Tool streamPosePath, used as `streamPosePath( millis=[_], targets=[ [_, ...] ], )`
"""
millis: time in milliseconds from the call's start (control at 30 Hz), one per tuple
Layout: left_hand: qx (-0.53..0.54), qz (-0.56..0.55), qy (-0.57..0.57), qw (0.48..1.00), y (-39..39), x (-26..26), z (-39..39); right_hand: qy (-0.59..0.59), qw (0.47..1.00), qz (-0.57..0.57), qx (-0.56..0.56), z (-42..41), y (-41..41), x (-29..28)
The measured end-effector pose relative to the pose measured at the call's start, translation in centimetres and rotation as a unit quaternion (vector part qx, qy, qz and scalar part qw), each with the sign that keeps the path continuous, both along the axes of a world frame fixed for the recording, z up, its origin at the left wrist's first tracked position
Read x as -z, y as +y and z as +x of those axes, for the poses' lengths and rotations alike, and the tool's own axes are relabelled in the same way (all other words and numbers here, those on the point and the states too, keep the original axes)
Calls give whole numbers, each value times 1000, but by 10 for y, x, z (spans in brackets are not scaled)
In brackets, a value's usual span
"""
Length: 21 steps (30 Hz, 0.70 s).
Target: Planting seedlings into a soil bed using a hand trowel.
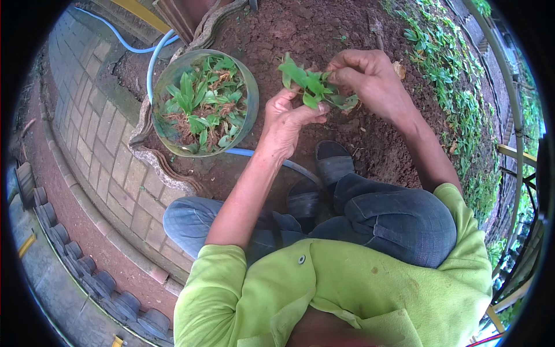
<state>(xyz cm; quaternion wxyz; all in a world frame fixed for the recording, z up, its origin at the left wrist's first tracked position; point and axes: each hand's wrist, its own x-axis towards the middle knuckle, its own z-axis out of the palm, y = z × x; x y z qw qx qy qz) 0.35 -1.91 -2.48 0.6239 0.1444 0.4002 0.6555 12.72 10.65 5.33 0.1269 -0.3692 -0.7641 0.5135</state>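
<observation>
A small leafy green plant (pixel 310 82) is held between both hands above bare reddish soil. My left hand (pixel 290 115) grips it from below, thumb and fingers closed on its lower leaves and stems. At the plant's right side, my right hand (pixel 368 78) pinches it between thumb and fingertips; the exact part pinched is hidden. To the left of my left hand stands a round translucent tub (pixel 253 93) on the soil, with uprooted leafy plants (pixel 204 102) and brown roots inside.
Wavy concrete edging (pixel 162 173) separates the soil (pixel 277 30) from block paving (pixel 112 152). A blue hose (pixel 151 73) passes by the tub. Low green plants (pixel 446 82) grow in the bed at right. Sandaled feet (pixel 334 162) rest on the soil below the hands.
</observation>
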Motion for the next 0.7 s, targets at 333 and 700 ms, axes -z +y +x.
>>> streamPosePath(
  millis=[333,700],
  targets=[
    [10,3,-122,992,1,5,-7,-81,989,125,-20,7,4,8],
    [-64,-7,-61,996,0,-1,-5,-67,926,339,-154,1,-6,6]
  ],
)
